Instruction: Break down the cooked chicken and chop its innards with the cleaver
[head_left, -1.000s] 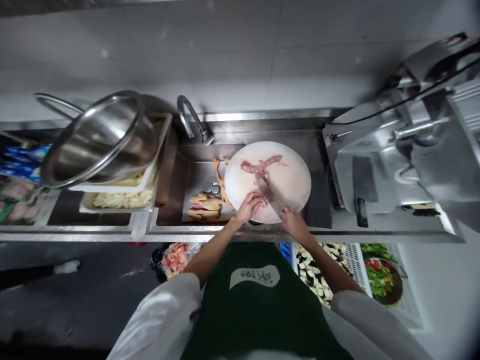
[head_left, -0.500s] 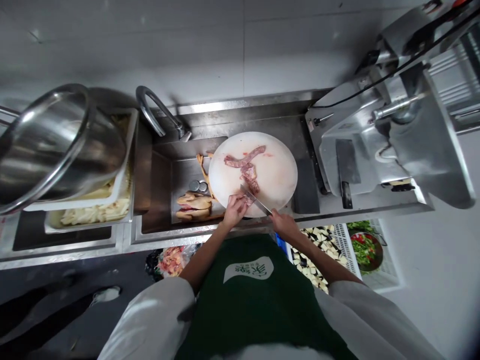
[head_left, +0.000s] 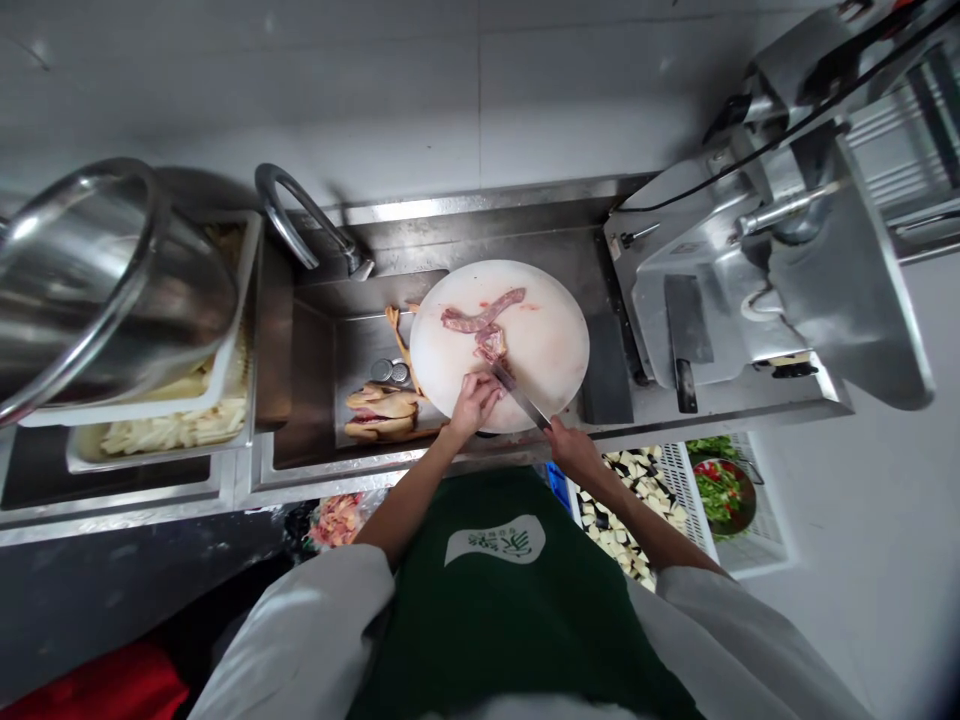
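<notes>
Knife [head_left: 527, 400] and left hand [head_left: 472, 405] have shifted slightly rightward on the round cutting board [head_left: 551, 335] since the earlier frame; a red garment [head_left: 105, 690] has appeared at lower left.

Right hand [head_left: 574, 447]: fingers wrapped around the knife handle, just beyond the board's near edge. Left hand: fingers bunched together beside the blade, over the near-left part of the board; whether they pinch a scrap cannot be told.

Meat: a small piece [head_left: 490, 343] lies left of the board's middle, at the blade tip. A long strip [head_left: 484, 313] lies beyond it, toward the far edge.

Hazards (judged): a sideways blade slip on wet meat could cut the left fingers. Uneven pressure near the left edge, which overhangs the sink [head_left: 309, 370], could rock the board.
</notes>
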